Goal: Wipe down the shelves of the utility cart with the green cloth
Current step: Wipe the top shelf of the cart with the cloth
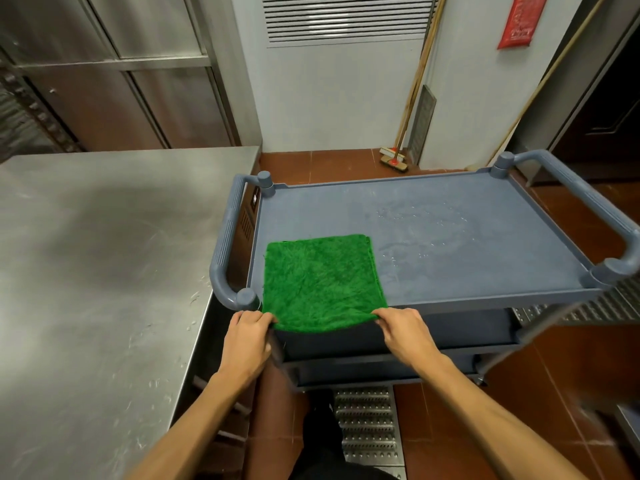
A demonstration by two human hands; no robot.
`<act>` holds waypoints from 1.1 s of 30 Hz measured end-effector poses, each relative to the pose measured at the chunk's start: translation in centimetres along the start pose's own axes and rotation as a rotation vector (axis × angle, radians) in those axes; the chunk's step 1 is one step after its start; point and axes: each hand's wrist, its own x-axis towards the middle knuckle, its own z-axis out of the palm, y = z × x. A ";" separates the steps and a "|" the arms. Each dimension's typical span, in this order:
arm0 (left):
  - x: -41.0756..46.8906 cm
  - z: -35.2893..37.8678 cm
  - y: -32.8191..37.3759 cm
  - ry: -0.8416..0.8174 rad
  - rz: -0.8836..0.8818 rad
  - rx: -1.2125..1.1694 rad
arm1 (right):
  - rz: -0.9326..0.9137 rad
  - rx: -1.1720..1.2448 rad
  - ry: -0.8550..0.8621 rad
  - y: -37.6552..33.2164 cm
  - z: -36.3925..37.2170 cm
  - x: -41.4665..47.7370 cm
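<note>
Green cloth (322,282) lies flat at the cart's top shelf (485,237) front-left corner, left hand (247,336) and right hand (403,329) pinching its 2 near corners, so probably next drag it across the wet patch (415,223).

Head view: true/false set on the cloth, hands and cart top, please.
1. The green cloth lies spread on the cart's top shelf. True.
2. Only the right hand holds the cloth. False: the left hand pinches the other near corner.
3. Wet marks show on the shelf to the right of the cloth. True.
4. The cloth sits at the shelf's far right end. False: it covers the near left part, its near edge past the shelf's front edge.
5. The broom lies on the top shelf. False: it stands against the wall behind the cart.
</note>
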 end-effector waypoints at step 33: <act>-6.2 -8.8 3.7 0.277 -0.011 -0.244 | -0.200 0.141 0.319 -1.9 -8.6 -6.5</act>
